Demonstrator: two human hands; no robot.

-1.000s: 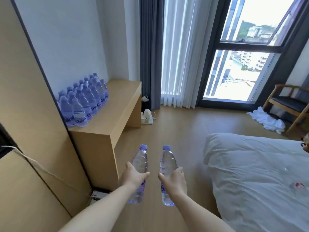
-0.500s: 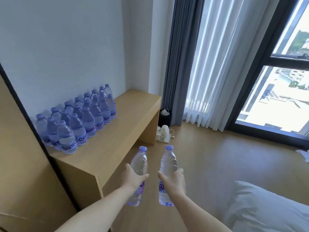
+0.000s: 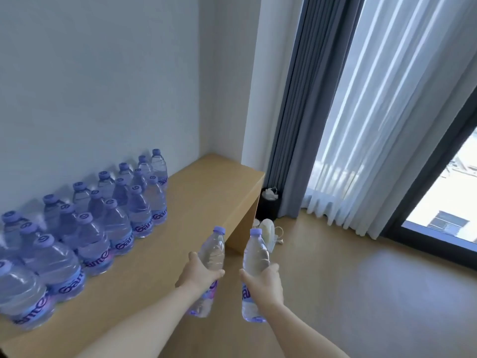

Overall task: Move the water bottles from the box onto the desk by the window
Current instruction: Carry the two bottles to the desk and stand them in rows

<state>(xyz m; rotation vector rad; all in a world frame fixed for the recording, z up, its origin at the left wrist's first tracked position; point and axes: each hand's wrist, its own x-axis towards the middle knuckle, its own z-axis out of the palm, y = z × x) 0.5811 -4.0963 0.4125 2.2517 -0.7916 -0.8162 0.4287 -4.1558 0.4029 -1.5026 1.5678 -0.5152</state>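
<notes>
Bottles in both hands, carried upright at lower centre of the frame. Left hand (image 3: pixel 200 276) has its fingers wrapped closed around the label band of one water bottle (image 3: pixel 210 257), which tilts slightly right; right hand (image 3: pixel 265 282) grips a second water bottle (image 3: pixel 254 257) the same way, fingers closed round its middle. Both are held in the air, the left one over the near edge of the wooden surface (image 3: pixel 206 192), the right one just past that edge, over the floor. Rows of standing bottles (image 3: pixel 103 228) already fill the left part of the surface against the wall, from lower left back toward centre; bare wood remains to their right. Box not in view. Judged risks: setting a new bottle too close to the packed rows could knock one and topple its neighbours in a chain; placing near the front edge could let it tip off to the floor; a soft, thin-walled bottle may buckle if squeezed during release.
</notes>
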